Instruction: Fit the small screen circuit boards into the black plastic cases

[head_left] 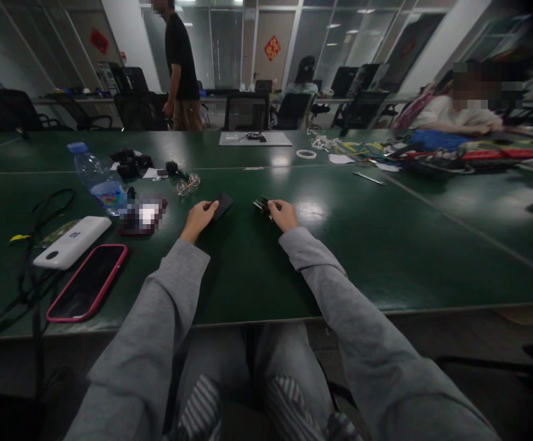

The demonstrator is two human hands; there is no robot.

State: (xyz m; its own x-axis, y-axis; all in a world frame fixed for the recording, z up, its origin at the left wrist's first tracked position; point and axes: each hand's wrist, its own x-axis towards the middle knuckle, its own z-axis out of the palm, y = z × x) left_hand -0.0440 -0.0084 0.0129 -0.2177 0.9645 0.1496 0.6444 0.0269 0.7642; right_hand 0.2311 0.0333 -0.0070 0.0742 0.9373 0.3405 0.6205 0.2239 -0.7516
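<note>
Between the thumb and fingers of my left hand [199, 220] is a flat black rectangular piece [223, 206], held tilted just above or against the green table. My right hand [283, 215] pinches a small dark part with shiny metallic bits [261, 205]; its exact kind is too small to make out. The two held pieces are apart, with a short gap of table between them. A pair of thin-framed glasses [187, 185] lies beyond my left hand. To the left of that hand rests a dark red phone [142, 222] with a lit screen.
On the left are a pink-edged phone [87, 283], a white power bank [72, 242], a plastic bottle [96, 177] and black cables [32, 269]. Farther off lie a tape roll [306, 154], a wrench [370, 178] and tangled cords [362, 148]. Several people are in the room.
</note>
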